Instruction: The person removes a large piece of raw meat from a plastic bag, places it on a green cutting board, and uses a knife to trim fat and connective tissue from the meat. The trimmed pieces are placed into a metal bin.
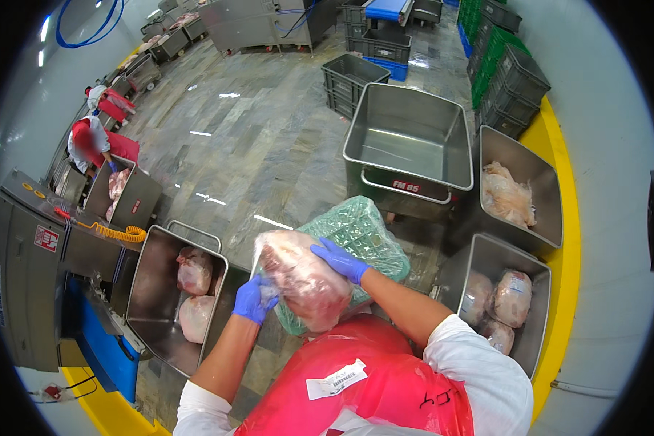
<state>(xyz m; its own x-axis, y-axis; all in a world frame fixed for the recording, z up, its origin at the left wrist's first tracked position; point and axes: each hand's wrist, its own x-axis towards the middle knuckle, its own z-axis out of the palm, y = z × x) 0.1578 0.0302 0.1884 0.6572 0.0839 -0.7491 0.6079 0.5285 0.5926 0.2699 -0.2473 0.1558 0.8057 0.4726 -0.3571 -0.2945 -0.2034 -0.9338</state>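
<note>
A large block of pale pink meat in clear plastic film (301,280) is between my two hands, above a green plastic crate wrapped in film (367,231). My left hand (256,299), in a blue-violet glove, is closed on the film at the block's left side. On the upper right of the block lies my right hand (340,260), gloved alike, its fingers pressed against the meat. Whether the block rests on the crate, I cannot tell. At my left, a steel bin (151,291) holds two wrapped meat blocks (195,318).
On the right, one steel bin (543,320) contains several wrapped meat blocks (513,298), another crumpled plastic film (507,195). Ahead stands a large steel tub (356,156). A steel machine (22,247) is at far left. Beyond it, a co-worker (91,142) leans over a bin.
</note>
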